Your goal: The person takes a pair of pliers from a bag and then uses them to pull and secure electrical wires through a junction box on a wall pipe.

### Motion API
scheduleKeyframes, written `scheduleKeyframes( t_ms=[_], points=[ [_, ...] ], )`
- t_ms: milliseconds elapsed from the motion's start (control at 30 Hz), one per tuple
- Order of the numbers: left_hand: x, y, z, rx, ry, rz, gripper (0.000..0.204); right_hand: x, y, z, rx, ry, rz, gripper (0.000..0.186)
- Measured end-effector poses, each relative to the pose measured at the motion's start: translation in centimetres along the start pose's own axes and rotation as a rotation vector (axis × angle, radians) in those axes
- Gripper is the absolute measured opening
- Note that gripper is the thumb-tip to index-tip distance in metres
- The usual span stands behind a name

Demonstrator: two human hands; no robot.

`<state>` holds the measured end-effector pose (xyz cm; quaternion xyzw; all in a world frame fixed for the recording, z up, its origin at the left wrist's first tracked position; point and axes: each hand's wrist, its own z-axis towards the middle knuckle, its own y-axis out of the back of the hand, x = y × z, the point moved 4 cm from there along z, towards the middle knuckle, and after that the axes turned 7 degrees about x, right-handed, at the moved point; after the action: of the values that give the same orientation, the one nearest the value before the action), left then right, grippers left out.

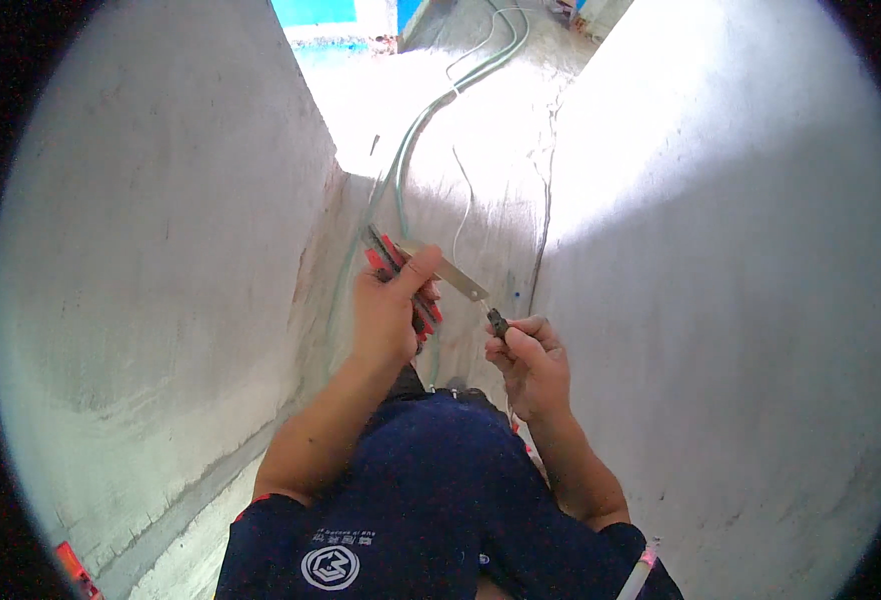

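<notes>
Left wall point(161, 250) is bare grey concrete, filling the 9 o'clock side; a small red object point(73, 570) lies on the floor at about 7 o'clock, too cut off to identify. Left hand point(386, 310) sits just left of centre, fingers wrapped tight around red-handled pliers point(401, 275), thumb pressed across the top; the handles stick out toward 11 o'clock and below the palm. A flat metal strip point(451, 272) runs from under that thumb toward 4 o'clock, its far end just short of the right hand. Pale green cables point(411, 150) run across the floor from just behind the left hand up toward 12 o'clock, curving near the top edge; a thinner white wire point(466, 200) lies beside them. Right hand point(529, 365), slightly right of and below centre, is pinched closed on a small dark plug-like piece point(498, 322) with a thin wire trailing down past the wrist. Both hands are near each other, not touching. Dark blue work clothing point(431, 500) fills 6 o'clock. Right wall point(741, 280) is concrete, brightly lit, covering 3 o'clock. No containers visible.
</notes>
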<state>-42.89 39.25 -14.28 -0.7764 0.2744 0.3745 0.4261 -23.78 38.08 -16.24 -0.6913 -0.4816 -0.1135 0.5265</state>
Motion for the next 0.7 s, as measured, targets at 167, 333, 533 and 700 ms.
scheduleKeyframes(
  t_ms=[167, 333, 533, 700],
  points=[
    [-5.1, 1.9, 6.5, 0.043, -0.020, -0.062, 0.019, 1.7, -3.7, 5.3, 0.046, 0.060, -0.050, 0.011],
    [-7.5, 1.0, 9.6, 0.044, 0.001, -0.035, 0.021, 2.6, -6.9, 9.6, 0.066, 0.119, -0.169, 0.011],
    [-7.3, 0.4, 13.0, 0.061, 0.012, 0.035, 0.023, 3.8, -9.3, 13.2, 0.091, 0.132, -0.159, 0.012],
    [-7.4, -1.0, 16.1, 0.052, 0.005, 0.084, 0.024, 5.3, -9.4, 16.7, 0.104, 0.119, -0.154, 0.012]
  ],
)
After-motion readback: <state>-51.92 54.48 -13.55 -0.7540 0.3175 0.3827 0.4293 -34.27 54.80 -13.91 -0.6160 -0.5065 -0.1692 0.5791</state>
